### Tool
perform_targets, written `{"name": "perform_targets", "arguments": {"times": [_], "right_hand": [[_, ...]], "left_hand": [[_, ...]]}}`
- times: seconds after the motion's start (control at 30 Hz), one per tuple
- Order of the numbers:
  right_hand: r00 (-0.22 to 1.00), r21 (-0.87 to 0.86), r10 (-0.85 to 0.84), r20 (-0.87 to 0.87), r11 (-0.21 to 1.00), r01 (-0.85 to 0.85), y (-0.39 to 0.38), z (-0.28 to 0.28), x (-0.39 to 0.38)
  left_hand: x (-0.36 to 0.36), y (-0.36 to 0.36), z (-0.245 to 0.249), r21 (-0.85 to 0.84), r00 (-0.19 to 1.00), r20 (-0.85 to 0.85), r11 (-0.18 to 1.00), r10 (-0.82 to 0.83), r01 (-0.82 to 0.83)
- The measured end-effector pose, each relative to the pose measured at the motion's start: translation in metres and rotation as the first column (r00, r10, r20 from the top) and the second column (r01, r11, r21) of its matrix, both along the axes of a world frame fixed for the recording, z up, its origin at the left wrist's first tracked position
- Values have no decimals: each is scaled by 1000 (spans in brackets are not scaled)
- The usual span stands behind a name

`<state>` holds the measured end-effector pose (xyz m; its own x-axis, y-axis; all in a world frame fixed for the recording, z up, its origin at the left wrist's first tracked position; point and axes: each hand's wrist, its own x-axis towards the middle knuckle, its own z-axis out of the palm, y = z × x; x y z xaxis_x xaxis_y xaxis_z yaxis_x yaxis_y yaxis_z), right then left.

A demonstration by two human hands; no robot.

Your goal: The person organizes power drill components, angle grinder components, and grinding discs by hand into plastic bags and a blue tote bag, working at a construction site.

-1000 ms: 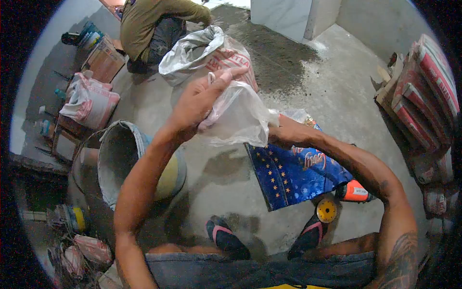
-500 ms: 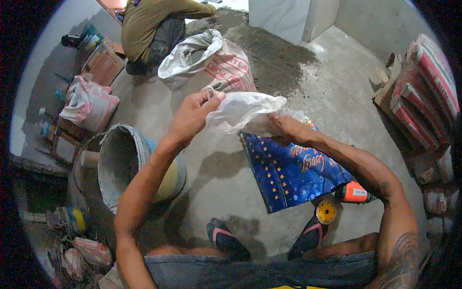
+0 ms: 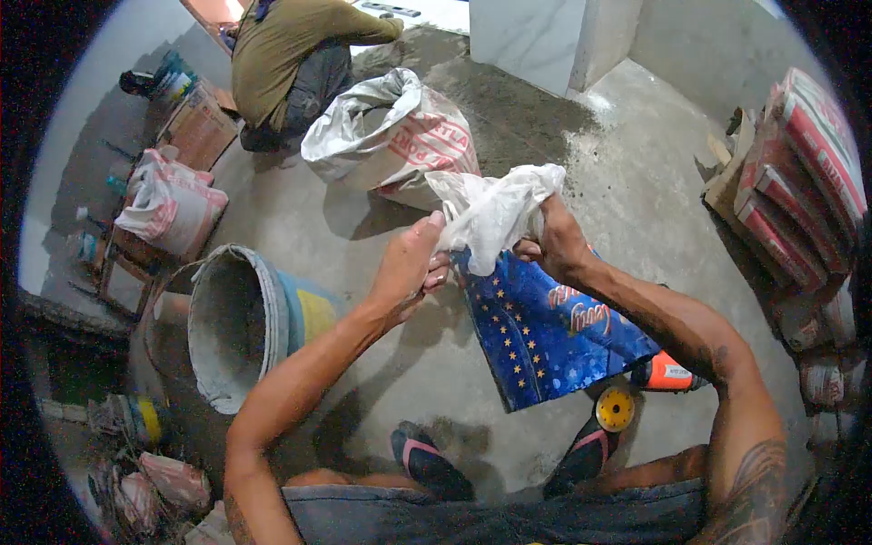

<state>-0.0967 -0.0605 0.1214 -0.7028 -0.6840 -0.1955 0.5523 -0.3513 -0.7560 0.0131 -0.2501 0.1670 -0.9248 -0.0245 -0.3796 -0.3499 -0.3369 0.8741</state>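
Both my hands hold a crumpled clear plastic bag [image 3: 495,212] in front of me, above the floor. My left hand [image 3: 409,263] pinches its lower left edge. My right hand [image 3: 556,238] grips its right side, with the top of the bag bunched above the fingers. Directly below the bag lies a blue bag with gold stars [image 3: 545,331] flat on the concrete floor.
A tipped grey bucket [image 3: 241,322] lies at my left. A white cement sack [image 3: 395,132] stands ahead, with a crouching person in an olive shirt [image 3: 291,54] behind it. An orange tool with a yellow disc [image 3: 636,391] lies by my right foot. Stacked sacks [image 3: 799,182] line the right.
The bag was stretched wide between my hands; now my hands have come closer together and lower, bunching it upright. My left hand dropped from high to beside the bag's lower edge.
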Motion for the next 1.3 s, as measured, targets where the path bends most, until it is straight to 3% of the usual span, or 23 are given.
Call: {"name": "perform_targets", "arguments": {"times": [0.07, 0.17, 0.23, 0.27, 0.37, 0.4, 0.47, 0.5, 0.57, 0.63, 0.7, 0.73, 0.77, 0.8, 0.83, 0.87, 0.9, 0.93, 1.03, 1.17, 1.2, 1.23, 1.3], "right_hand": [[996, 1, -85, -38, 996, 85, 1, 10, 1], [999, -59, -49, 25, 997, 50, 4, 9, -3], [995, 13, -95, 4, 995, 95, 10, 18, -2], [993, 48, -116, -8, 992, 116, 11, 24, -1], [998, 5, 30, -52, 1000, -30, 11, 7, -7], [995, 24, 58, -79, 998, -57, 11, 5, -7], [984, 158, 60, -165, 987, -34, 8, 3, -1], [929, 332, 142, -342, 943, -22, 4, -13, -7], [716, 618, 374, -590, 780, 102, -6, -59, -23], [759, 543, 404, -511, 836, -80, 4, 0, 5], [789, 370, 408, -460, 896, -247, 9, 29, 21], [685, 348, 346, -641, 927, -143, 7, 23, 21], [545, 302, 277, -791, 952, -47, 3, 14, 21], [374, 235, 203, -905, 971, 40, 0, 13, 21], [360, 314, 286, -888, 949, 20, 2, 14, 18], [345, 392, 368, -864, 920, 1, 6, 25, 14], [329, 468, 447, -832, 883, -15, 11, 32, 10], [234, 576, 558, -796, 817, 9, 15, 34, -1], [226, 528, 525, -821, 847, -51, 18, 35, -16], [32, 470, 481, -876, 868, -160, 23, 58, -16], [-105, 618, 609, -786, 767, -172, 18, 60, -23], [-152, 815, 802, -577, 555, -167, 21, 65, -29], [-232, 993, 972, -42, 14, -118, 17, 111, -23]], "left_hand": [[2, 2, 3, -13, 999, -6, 999, -42, 42], [3, -2, 0, -121, 984, -113, 985, -135, 121], [5, -4, 9, -240, 960, -146, 950, -240, 201], [5, -5, 15, -299, 943, -158, 925, -292, 236], [-3, -15, 12, -563, 895, -12, 743, -445, 362], [-6, -14, 18, -533, 910, 70, 756, -408, 380], [-5, -20, 9, -209, 928, 16, 906, -373, 368], [-4, -22, 5, -31, 938, -6, 937, -347, 347], [-11, -19, 5, 7, 927, 74, 930, -368, 368], [-16, -20, 9, -22, 913, 177, 926, -368, 377], [-17, -7, 26, -233, 922, 217, 900, -321, 368], [-17, 1, 30, -335, 927, 232, 871, -293, 360], [-14, 7, 23, -573, 952, 151, 761, -268, 305], [-10, 14, 11, -769, 963, 62, 603, -264, 215], [-7, 18, -1, -908, 959, -26, 409, -282, 95], [-5, 16, -10, -917, 907, -192, 399, -376, -29], [-4, 12, -16, -922, 905, -184, 387, -384, -23], [-5, 6, -21, -927, 902, -178, 374, -392, -20], [-5, 0, -13, -947, 892, -130, 320, -433, 18], [-3, 0, -8, -973, 846, -29, 208, -532, 97], [-2, 1, -8, -979, 839, 1, 170, -544, 111], [-1, 2, -9, -983, 832, 32, 132, -555, 125], [-1, 6, -10, -979, 832, 105, 89, -546, 182]]}}
